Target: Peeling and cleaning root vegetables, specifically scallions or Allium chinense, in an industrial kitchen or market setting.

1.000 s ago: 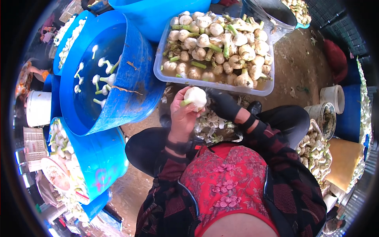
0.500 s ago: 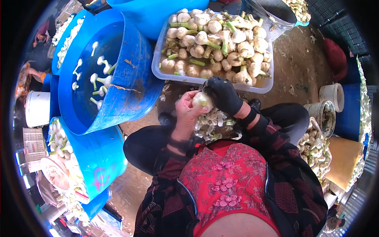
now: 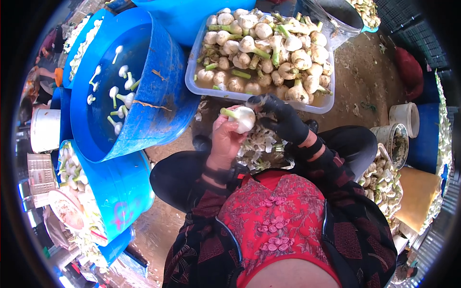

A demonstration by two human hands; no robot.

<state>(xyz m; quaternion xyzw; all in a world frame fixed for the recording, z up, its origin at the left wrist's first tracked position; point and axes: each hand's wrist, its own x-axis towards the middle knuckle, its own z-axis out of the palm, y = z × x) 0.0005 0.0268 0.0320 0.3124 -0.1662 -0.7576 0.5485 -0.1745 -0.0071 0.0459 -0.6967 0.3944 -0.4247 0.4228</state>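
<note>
My bare left hand (image 3: 227, 141) is closed around a white garlic bulb (image 3: 246, 120), whose short green stem points to the upper left. Just right of the bulb is my right hand (image 3: 287, 119) in a black glove. Its thumb and fingers are spread apart, with the fingertips slightly blurred, and I make out nothing between them. Pale garlic skins (image 3: 259, 152) lie heaped below the hands, between my knees. Beyond the hands stands a clear plastic tub (image 3: 249, 97), piled with dirt-stained garlic bulbs (image 3: 261, 31) over brownish water.
At the left, a large blue tub (image 3: 163, 91) holds water with several white bulbs floating in it. Nearer stands another blue tub (image 3: 127, 192) with garlic. A metal bucket (image 3: 336, 21), white buckets (image 3: 404, 117) and a container of garlic (image 3: 382, 180) stand on the right.
The garlic bulb has turned, so its stem now points up and left instead of toward me. My right hand has moved off the bulb to the right, its fingers spreading.
</note>
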